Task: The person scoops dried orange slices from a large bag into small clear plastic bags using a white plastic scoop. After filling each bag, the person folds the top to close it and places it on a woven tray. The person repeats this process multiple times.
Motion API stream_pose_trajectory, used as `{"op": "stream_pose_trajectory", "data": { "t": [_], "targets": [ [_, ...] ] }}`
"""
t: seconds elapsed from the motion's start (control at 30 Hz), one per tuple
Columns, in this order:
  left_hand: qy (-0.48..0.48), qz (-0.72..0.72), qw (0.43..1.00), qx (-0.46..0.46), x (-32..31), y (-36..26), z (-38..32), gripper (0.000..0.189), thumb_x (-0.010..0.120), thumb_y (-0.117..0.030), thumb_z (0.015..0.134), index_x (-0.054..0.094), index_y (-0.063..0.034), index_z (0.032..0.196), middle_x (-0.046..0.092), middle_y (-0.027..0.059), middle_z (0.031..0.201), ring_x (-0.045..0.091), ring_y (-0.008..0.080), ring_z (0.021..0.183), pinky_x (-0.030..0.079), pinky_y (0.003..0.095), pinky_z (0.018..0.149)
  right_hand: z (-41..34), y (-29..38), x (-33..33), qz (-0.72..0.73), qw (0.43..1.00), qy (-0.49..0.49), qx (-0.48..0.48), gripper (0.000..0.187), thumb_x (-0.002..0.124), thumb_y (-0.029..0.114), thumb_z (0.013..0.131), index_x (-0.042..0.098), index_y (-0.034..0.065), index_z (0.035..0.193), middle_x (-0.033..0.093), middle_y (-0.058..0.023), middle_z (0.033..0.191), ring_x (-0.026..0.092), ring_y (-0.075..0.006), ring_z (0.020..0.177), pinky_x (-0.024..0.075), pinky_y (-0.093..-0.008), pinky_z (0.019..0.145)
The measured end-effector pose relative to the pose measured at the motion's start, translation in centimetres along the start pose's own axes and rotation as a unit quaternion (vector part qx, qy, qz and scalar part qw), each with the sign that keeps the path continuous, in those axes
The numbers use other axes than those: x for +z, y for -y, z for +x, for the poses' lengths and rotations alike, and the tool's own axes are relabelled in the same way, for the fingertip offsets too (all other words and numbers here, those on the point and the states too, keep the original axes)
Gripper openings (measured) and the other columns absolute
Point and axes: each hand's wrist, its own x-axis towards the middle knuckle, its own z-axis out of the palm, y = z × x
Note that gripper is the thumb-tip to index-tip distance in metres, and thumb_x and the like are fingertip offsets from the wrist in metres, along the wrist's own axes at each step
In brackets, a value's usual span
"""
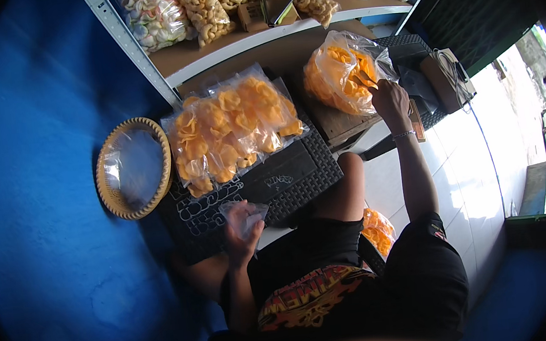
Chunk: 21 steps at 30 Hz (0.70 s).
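Note:
My left hand (pixel 243 235) holds a small clear plastic bag (pixel 248 217) upright over the near edge of a black woven-pattern table (pixel 297 168). No crackers show inside that bag. Out to the right, my right hand (pixel 391 102) grips what looks like a pair of tongs (pixel 364 79). Their tips reach into the mouth of a large clear plastic bag (pixel 335 73) full of orange crackers (pixel 358 91). Several filled small bags of orange crackers (pixel 229 125) lie side by side, partly overlapping, on the table's far side.
A round woven basket (pixel 169 156) holding clear plastic bags stands at the left. Above, a shelf (pixel 250 37) carries bagged snacks (pixel 206 11). A box with a coiled cable (pixel 451 79) sits at the right. Another bag of orange crackers (pixel 378 232) is down beside my leg.

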Motion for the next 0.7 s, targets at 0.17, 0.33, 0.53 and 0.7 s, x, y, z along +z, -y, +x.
{"op": "stream_pose_trajectory", "data": {
  "t": [0.17, 0.33, 0.53, 0.7],
  "targets": [
    [0.011, -0.021, 1.0, -0.012, 0.8, -0.5, 0.2, 0.056, 0.069, -0.01, 0.081, 0.046, -0.0003, 0.132, 0.055, 0.0116, 0.115, 0.054, 0.0175, 0.105, 0.044, 0.0329, 0.094, 0.4, 0.2, 1.6, -0.011, 0.997, 0.058, -0.054, 0.02, 0.067, 0.025, 0.082, 0.068, 0.005, 0.078, 0.069, -0.0173, 0.08, 0.069, -0.0342, 0.08, 0.0524, -0.045, 0.071],
    [0.002, -0.043, 0.999, -0.01, 0.5, -0.4, -0.5, 0.059, 0.069, -0.009, 0.081, 0.043, 0.0005, 0.133, 0.055, 0.0117, 0.116, 0.053, 0.0174, 0.107, 0.043, 0.0327, 0.095, 1.3, 0.6, 3.5, -0.031, 0.997, 0.059, -0.049, 0.012, 0.064, 0.019, 0.079, 0.069, 0.0078, 0.079, 0.07, -0.0151, 0.078, 0.069, -0.0337, 0.077, 0.0529, -0.0441, 0.069],
    [-0.023, -0.02, 0.999, 0.011, -1.3, 0.6, -0.5, 0.061, 0.071, -0.003, 0.081, 0.041, 0.0001, 0.134, 0.055, 0.0103, 0.115, 0.056, 0.0169, 0.106, 0.048, 0.0317, 0.091, 0.7, 0.3, 1.7, -0.04, 0.999, 0.012, -0.012, 0.018, 0.063, 0.022, 0.085, 0.068, 0.0064, 0.079, 0.069, -0.0156, 0.079, 0.068, -0.0337, 0.077, 0.0517, -0.0449, 0.068],
    [-0.042, -0.022, 0.999, -0.001, -1.4, 0.4, -0.3, 0.06, 0.07, -0.008, 0.081, 0.043, -0.0008, 0.133, 0.055, 0.0098, 0.115, 0.052, 0.0166, 0.106, 0.042, 0.0323, 0.094, -0.5, 0.6, -3.5, -0.024, 0.999, -0.024, 0.024, 0.024, 0.061, 0.028, 0.09, 0.069, 0.0065, 0.084, 0.069, -0.0145, 0.084, 0.067, -0.034, 0.082, 0.0517, -0.045, 0.072]
  ]
}}
